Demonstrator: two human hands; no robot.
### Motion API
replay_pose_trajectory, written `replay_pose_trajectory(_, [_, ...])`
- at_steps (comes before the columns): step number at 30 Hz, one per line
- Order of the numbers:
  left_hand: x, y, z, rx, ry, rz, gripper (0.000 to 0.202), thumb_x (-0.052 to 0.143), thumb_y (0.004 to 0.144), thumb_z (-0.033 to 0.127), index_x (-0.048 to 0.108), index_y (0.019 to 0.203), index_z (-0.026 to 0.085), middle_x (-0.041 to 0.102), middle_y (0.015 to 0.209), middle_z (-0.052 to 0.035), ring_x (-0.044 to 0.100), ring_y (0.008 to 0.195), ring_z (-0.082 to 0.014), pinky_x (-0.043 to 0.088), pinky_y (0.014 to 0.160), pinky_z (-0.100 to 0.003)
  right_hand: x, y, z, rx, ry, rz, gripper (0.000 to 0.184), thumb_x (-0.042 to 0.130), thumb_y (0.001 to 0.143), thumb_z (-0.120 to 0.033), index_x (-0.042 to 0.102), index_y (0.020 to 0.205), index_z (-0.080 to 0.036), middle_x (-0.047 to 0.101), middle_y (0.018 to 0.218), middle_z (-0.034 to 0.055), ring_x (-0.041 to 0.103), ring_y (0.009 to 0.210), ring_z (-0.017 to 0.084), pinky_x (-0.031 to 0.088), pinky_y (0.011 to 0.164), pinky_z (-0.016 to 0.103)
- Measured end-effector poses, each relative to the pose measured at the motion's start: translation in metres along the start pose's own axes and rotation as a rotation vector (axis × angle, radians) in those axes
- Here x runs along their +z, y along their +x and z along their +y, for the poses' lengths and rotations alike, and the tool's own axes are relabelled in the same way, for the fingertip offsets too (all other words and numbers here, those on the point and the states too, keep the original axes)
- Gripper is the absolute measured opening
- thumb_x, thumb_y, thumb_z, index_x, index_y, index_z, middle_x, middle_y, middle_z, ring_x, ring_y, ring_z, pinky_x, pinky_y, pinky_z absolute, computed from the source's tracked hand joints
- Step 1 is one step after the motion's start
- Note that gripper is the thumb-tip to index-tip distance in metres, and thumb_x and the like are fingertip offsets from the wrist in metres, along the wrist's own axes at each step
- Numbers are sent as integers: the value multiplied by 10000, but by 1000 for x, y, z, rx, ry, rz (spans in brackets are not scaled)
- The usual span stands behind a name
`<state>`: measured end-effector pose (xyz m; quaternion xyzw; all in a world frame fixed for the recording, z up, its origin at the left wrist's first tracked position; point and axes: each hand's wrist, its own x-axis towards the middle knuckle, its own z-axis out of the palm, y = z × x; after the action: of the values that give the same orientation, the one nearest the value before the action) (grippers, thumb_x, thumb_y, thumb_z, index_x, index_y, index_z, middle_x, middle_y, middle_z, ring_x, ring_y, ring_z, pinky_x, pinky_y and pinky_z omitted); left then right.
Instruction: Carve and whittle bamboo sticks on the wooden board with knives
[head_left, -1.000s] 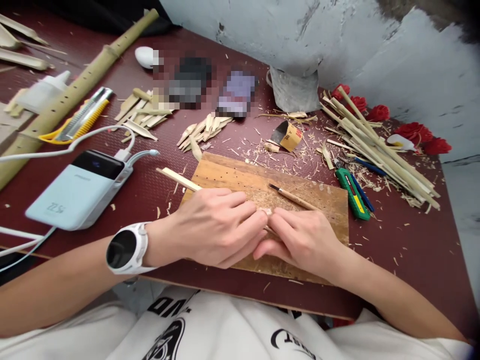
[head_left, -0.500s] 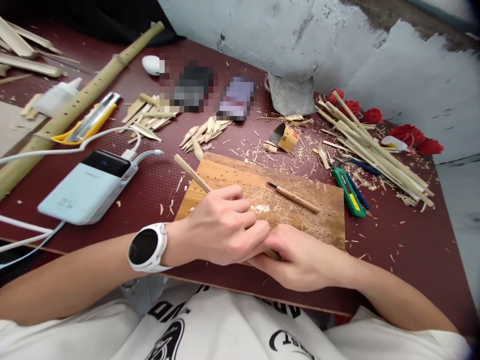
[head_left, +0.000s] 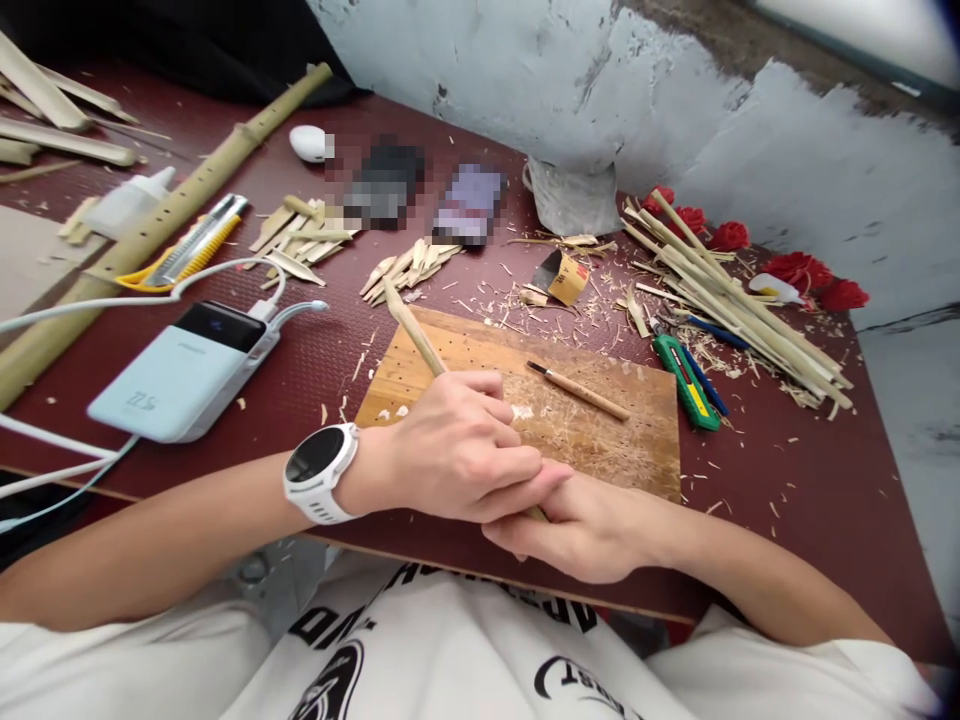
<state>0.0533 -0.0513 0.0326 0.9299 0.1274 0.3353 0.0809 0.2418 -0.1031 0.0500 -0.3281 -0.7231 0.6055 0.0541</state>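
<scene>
A slim bamboo strip (head_left: 421,344) runs slantwise over the near left part of a scratched wooden board (head_left: 637,440). My left hand (head_left: 461,450), wearing a white watch, is closed around it from above. Against the left fingers, my right hand (head_left: 574,525) is closed at the strip's near end; a short bit of bamboo shows between its thumb and fingers. Most of the strip is hidden by the hands. Behind them on the board lies a small carving knife (head_left: 577,390) with a wooden handle, touched by neither hand.
Right of the board lie a green utility knife (head_left: 686,385) and a bundle of bamboo strips (head_left: 739,290). Curled sandpaper (head_left: 562,277) and shavings lie behind. A cabled power bank (head_left: 180,370), a yellow cutter (head_left: 187,245) and a long bamboo flute (head_left: 187,185) occupy the left.
The strip's far end has swung to the right, towards the pile of bamboo slivers. Both hands stay together, with the left shifted slightly right. The camera view has moved a little.
</scene>
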Motion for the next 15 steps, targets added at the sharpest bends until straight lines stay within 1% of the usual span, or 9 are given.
replay_pose_trajectory(3, [2, 2, -2, -28, -43, 4, 513, 576, 1016, 268, 474, 517, 207, 448, 429, 58, 378, 448, -128, 337, 575, -346, -3, -1, -1, 61, 167, -19, 255, 547, 994, -244, 582, 749, -180, 599, 720, -32, 538, 667, 94, 463, 637, 224])
replay_pose_trajectory(6, [5, 4, -4, -49, -63, 21, 511, 569, 1015, 270, 490, 513, 211, 436, 430, 58, 367, 434, -126, 343, 573, -343, -3, 0, 2, 110, 241, -35, 287, 553, 994, -276, 568, 725, -178, 579, 693, -28, 522, 648, 92, 452, 624, 227])
replay_pose_trajectory(8, [4, 4, -6, -53, -49, 19, 504, 566, 1020, 276, 496, 525, 213, 440, 439, 58, 370, 441, -127, 357, 586, -338, -3, 1, 6, 120, 280, -49, 303, 547, 1005, -297, 563, 727, -178, 563, 686, -30, 499, 637, 89, 433, 607, 226])
replay_pose_trajectory(10, [2, 3, -8, -39, 8, 31, 492, 569, 1028, 290, 494, 549, 211, 445, 453, 58, 376, 460, -130, 361, 596, -334, -2, 2, 9, 98, 326, -36, 325, 518, 1027, -301, 534, 724, -184, 529, 666, -39, 462, 611, 85, 406, 579, 227])
replay_pose_trajectory(12, [-3, 2, -11, -15, 100, 41, 457, 566, 1035, 298, 504, 591, 208, 477, 495, 51, 403, 500, -136, 379, 623, -336, -2, 3, 11, 26, 325, 52, 308, 512, 1046, -314, 535, 766, -188, 523, 676, -44, 451, 618, 88, 400, 588, 233])
replay_pose_trajectory(15, [-11, 0, -17, 13, 245, 21, 342, 530, 1045, 294, 576, 720, 198, 601, 651, 13, 501, 629, -165, 438, 763, -369, -9, 0, 12, -96, 163, 276, 241, 599, 1031, -374, 590, 887, -180, 588, 778, -28, 498, 701, 100, 423, 668, 247])
